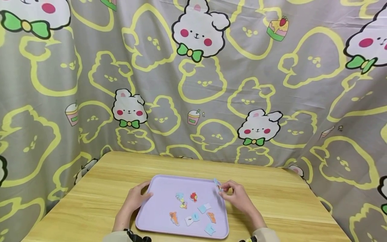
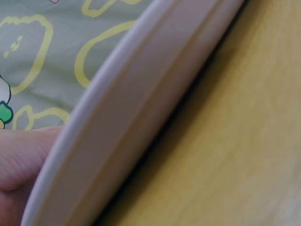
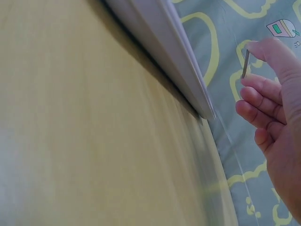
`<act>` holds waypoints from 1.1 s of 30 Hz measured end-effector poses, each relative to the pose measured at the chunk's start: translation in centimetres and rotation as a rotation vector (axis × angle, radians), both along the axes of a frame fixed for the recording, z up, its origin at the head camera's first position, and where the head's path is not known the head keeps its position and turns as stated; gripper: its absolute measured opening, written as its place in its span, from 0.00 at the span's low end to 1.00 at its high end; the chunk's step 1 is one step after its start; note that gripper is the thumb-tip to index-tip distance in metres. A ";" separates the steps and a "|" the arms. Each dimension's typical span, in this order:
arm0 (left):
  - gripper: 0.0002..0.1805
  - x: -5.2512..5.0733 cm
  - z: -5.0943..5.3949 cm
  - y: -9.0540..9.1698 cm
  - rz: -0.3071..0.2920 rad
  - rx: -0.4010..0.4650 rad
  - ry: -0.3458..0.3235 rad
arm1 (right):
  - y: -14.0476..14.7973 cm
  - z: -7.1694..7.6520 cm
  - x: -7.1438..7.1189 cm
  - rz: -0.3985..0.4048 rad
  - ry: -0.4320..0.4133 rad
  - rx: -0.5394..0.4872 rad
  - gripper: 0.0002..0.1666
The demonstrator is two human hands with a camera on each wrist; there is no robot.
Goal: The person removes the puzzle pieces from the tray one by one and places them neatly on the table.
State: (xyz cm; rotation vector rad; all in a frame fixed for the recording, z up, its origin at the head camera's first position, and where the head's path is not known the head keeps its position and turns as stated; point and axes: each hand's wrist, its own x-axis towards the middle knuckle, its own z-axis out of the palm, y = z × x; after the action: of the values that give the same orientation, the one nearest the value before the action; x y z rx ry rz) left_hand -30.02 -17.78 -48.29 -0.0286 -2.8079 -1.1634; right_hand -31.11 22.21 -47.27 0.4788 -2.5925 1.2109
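Note:
The left hand (image 1: 135,197) (image 2: 22,160) grips the left side of a lilac tray (image 1: 158,212) (image 2: 127,99) (image 3: 162,47), its thumb over the rim. Above the tray's back right corner, the right hand (image 1: 239,198) (image 3: 281,103) pinches a thin, flat piece (image 1: 217,183) (image 3: 245,64) between thumb and index finger; it shows edge-on in the right wrist view. Inside the tray lie several loose pieces: a red one (image 1: 193,197), an orange one (image 1: 174,218) near the front, another orange one (image 1: 211,217) at the right, and a pale blue one (image 1: 210,229) by the front right corner.
The tray stands on a light wooden table (image 1: 99,191). Behind it and at both sides hangs a grey curtain (image 1: 163,84) printed with rabbit heads and yellow outlines.

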 end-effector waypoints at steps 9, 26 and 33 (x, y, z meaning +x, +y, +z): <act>0.27 -0.1 -0.1 -0.1 -0.006 0.004 -0.002 | 1.1 -0.2 0.1 -0.029 0.007 0.010 0.08; 0.29 -0.3 0.0 -0.3 -0.025 -0.001 -0.011 | 3.0 -0.4 0.4 -0.057 0.034 0.047 0.09; 0.29 -0.3 0.1 -0.3 -0.018 0.003 -0.029 | 3.8 -0.3 0.5 -0.063 0.015 0.068 0.09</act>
State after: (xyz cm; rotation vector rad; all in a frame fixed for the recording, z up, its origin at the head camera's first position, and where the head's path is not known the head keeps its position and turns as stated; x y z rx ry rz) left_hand -30.36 -18.05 -48.17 -0.0375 -2.8365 -1.1812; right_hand -30.64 26.05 -47.59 0.4142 -2.6225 1.0986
